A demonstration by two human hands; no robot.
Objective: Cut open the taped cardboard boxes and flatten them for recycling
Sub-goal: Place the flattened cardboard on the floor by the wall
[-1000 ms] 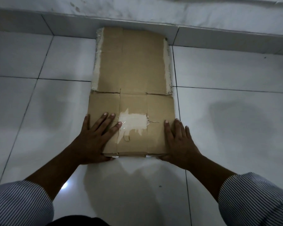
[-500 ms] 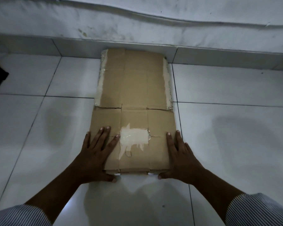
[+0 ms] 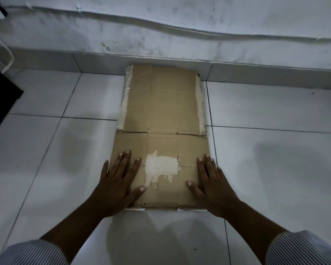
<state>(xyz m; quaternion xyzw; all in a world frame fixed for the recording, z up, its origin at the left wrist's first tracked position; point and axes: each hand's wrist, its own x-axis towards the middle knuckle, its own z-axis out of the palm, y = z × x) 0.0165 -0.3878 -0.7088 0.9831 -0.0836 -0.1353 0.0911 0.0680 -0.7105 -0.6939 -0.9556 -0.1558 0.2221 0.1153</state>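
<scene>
Flattened cardboard box (image 3: 161,109) on tiled floor (image 3: 275,159) | left hand (image 3: 118,182), right hand (image 3: 214,184) press flat, fingers spread, gripping nothing

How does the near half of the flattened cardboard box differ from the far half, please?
The near half has a torn white patch in its middle; the far half has pale torn strips along both side edges. The left hand and right hand press flat on the near half; the far half is untouched and reaches the wall's base. Both lie flat on the tiled floor.
</scene>
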